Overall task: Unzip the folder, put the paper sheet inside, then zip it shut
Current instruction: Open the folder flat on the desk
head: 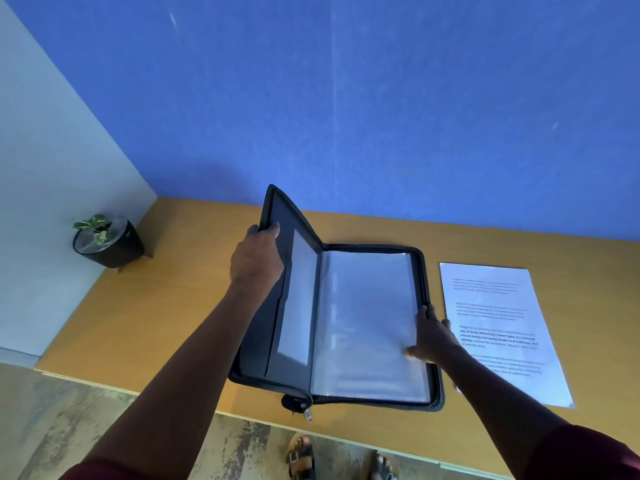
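A wooden table (180, 306) stands against a blue wall (346, 98). On it lies the black folder (346, 323), unzipped and open, with clear plastic sleeves (367, 323) showing on its flat right half. Its left cover is lifted up. The paper sheet (498, 323) lies flat on the table just beside the folder, on its right. The left hand (254, 256) grips the raised cover's edge with curled fingers. The right hand (433, 336) rests on the folder's right edge, fingers spread and nearly straight. A small potted plant (107, 242) stands in the far left corner.
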`<state>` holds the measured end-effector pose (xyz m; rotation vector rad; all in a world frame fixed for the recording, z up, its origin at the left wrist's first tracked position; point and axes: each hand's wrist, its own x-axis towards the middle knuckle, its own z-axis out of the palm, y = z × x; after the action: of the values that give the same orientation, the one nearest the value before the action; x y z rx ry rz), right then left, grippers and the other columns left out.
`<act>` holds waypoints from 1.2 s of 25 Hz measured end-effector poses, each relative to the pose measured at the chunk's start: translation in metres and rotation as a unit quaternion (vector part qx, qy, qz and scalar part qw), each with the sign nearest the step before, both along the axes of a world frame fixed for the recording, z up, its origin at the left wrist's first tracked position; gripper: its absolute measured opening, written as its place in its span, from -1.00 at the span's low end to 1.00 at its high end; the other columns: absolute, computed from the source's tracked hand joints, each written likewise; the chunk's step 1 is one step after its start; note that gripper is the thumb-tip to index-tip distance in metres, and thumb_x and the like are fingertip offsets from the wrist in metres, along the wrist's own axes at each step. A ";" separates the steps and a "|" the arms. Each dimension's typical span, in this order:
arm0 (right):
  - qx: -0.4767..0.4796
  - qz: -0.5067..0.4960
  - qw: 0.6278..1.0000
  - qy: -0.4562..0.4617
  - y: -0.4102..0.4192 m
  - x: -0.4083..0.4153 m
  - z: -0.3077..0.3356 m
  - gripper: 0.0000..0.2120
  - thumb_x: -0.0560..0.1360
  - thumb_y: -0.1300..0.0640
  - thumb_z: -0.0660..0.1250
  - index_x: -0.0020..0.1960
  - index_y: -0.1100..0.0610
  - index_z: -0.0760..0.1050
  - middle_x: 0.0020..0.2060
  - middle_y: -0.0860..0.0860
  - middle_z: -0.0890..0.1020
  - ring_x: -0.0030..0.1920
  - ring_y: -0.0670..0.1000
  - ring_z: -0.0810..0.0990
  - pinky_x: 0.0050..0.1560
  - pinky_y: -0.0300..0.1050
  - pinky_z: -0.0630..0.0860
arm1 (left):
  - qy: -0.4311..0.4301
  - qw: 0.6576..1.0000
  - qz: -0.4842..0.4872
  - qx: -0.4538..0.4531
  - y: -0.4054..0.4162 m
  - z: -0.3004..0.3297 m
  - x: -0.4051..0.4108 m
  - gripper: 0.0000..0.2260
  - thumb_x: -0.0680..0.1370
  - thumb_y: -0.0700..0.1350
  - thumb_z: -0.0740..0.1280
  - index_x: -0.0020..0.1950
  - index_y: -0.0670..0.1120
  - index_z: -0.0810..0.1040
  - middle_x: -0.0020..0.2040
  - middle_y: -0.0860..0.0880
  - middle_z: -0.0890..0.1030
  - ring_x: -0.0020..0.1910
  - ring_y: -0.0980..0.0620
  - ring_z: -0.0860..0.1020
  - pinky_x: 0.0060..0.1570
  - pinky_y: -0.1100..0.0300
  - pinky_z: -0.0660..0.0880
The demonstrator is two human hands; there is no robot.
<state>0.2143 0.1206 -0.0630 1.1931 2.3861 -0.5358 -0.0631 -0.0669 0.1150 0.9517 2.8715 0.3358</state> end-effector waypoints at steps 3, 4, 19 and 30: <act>0.007 -0.005 1.000 -0.002 -0.001 -0.003 -0.004 0.12 0.34 -0.14 0.53 0.55 0.25 -0.13 0.57 0.14 -0.09 0.45 0.35 0.19 0.34 0.15 0.38 | 0.001 0.999 0.025 -0.024 -0.017 -0.012 -0.020 -0.41 0.57 -0.13 0.31 0.57 0.07 0.20 0.38 -0.13 0.39 0.07 -0.17 0.58 -0.13 0.08 0.46; 0.009 -0.006 1.000 -0.004 -0.001 -0.004 -0.005 0.12 0.34 -0.14 0.52 0.55 0.26 -0.13 0.56 0.14 -0.09 0.45 0.35 0.19 0.35 0.15 0.37 | -0.001 0.999 0.031 -0.031 -0.022 -0.018 -0.027 -0.40 0.57 -0.08 0.31 0.57 0.08 0.17 0.39 -0.13 0.36 0.06 -0.17 0.58 -0.14 0.07 0.46; 0.015 -0.050 0.998 -0.023 -0.006 -0.009 -0.017 0.09 0.27 -0.18 0.52 0.49 0.28 -0.02 0.51 0.18 0.01 0.36 0.29 0.36 0.30 0.13 0.32 | -0.179 0.984 0.002 -0.004 -0.067 -0.124 -0.130 -0.26 0.55 0.00 0.41 0.62 0.07 0.05 0.43 -0.20 0.30 0.35 -0.21 0.39 0.28 -0.02 0.38; 0.031 -0.081 0.996 -0.017 -0.011 -0.010 -0.019 0.08 0.31 -0.23 0.47 0.51 0.30 -0.04 0.52 0.20 -0.02 0.37 0.26 0.35 0.24 0.09 0.31 | -0.198 0.979 0.004 -0.052 -0.059 -0.173 -0.141 -0.34 0.63 -0.01 0.24 0.62 0.06 -0.08 0.55 -0.24 0.07 0.47 -0.23 0.22 0.34 -0.13 0.37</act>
<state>0.2043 0.1099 -0.0817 1.4209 2.3046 -0.4909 -0.2044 -0.1259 -0.0578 0.7559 2.5029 0.3293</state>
